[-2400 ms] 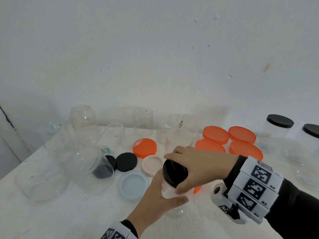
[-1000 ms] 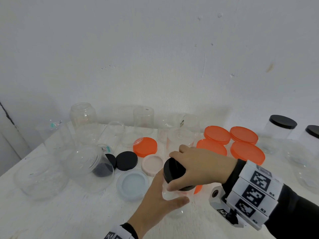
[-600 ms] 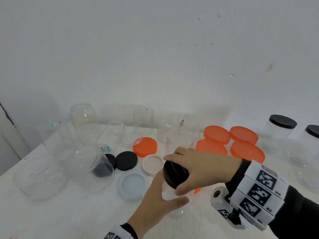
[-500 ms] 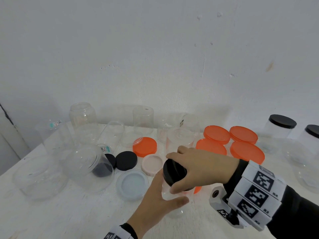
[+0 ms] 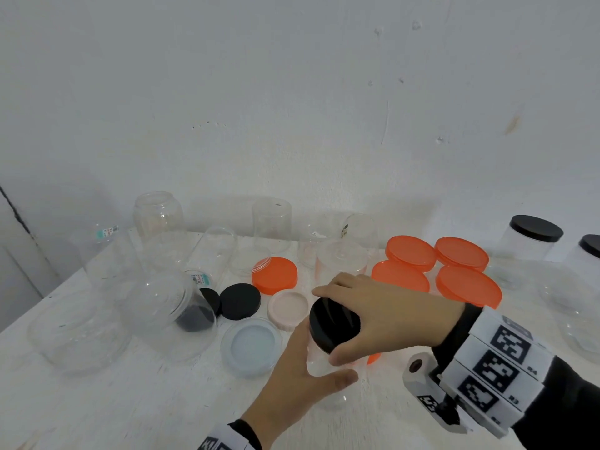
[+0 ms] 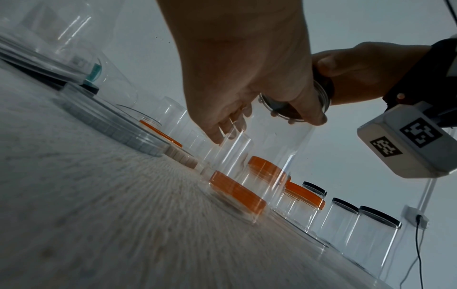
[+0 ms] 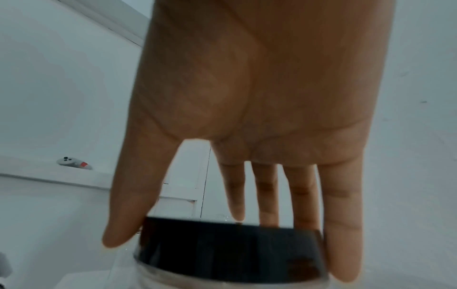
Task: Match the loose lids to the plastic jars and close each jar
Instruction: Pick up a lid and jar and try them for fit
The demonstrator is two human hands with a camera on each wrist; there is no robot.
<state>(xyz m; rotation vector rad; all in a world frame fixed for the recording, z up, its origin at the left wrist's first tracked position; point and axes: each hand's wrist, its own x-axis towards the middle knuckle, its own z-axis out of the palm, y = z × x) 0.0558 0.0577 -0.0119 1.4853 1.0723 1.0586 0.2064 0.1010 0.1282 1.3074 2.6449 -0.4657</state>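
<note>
jar (image 5: 324,368) stood at 6 o'clock on white table (image 5: 97,401), near its front edge | left hand (image 5: 292,381) wrapped round jar | right hand (image 5: 386,316) clamped on black lid (image 5: 332,324) atop it | pink lid (image 5: 288,307) and clear lid (image 5: 251,345) crowded 10 o'clock; orange lids (image 5: 467,287) at 2 | white wall (image 5: 292,108) behind

Right hand (image 5: 386,315) regripped the black lid (image 5: 332,321) on the jar (image 5: 324,368): fingers (image 5: 328,289) swung back round the rim since 0.5 s ago. Thumb now nearer the left hand (image 5: 292,388).
</note>
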